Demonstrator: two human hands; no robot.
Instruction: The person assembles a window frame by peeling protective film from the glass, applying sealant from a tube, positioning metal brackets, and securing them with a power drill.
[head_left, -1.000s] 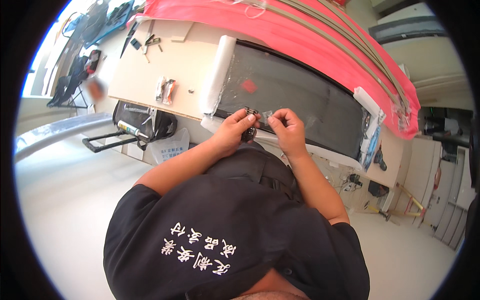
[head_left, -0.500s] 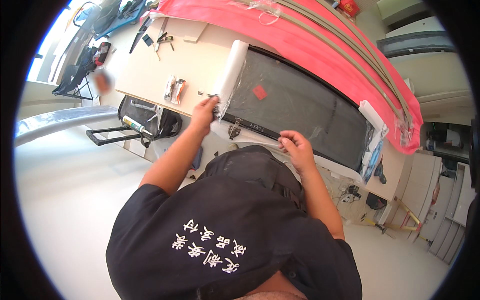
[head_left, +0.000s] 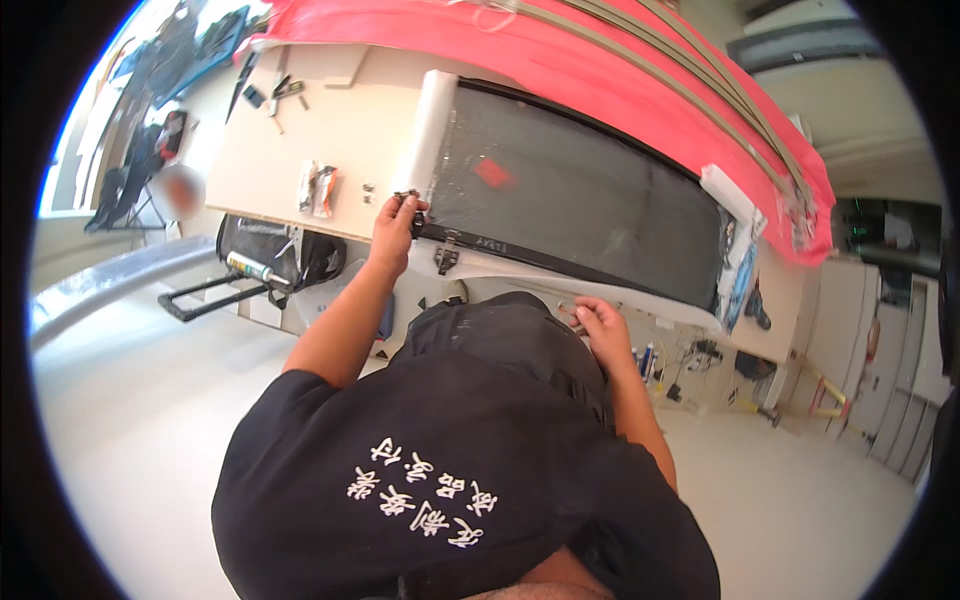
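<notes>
A dark mesh panel [head_left: 590, 200] lies on the pale worktable [head_left: 300, 140], with a black strip [head_left: 530, 258] along its near edge. My left hand [head_left: 393, 225] is at the panel's left near corner, fingers closed on a small black clip [head_left: 412, 212] beside a white roll [head_left: 425, 125]. Another black clip [head_left: 445, 258] hangs on the strip just to its right. My right hand [head_left: 602, 325] is lower, at the table's front edge near the white sheet, with the fingers curled; what they pinch is too small to make out.
Red fabric [head_left: 610, 75] with grey bands covers the far side of the table. Small packets [head_left: 320, 186] and hand tools [head_left: 283, 88] lie at the left. Under the table sit a black bag [head_left: 275, 255] and a tube [head_left: 250, 268]. Another person [head_left: 180, 190] is far left.
My left hand slid left along the panel's near edge to its left corner. My right hand came off the edge and dropped to the table's front.
</notes>
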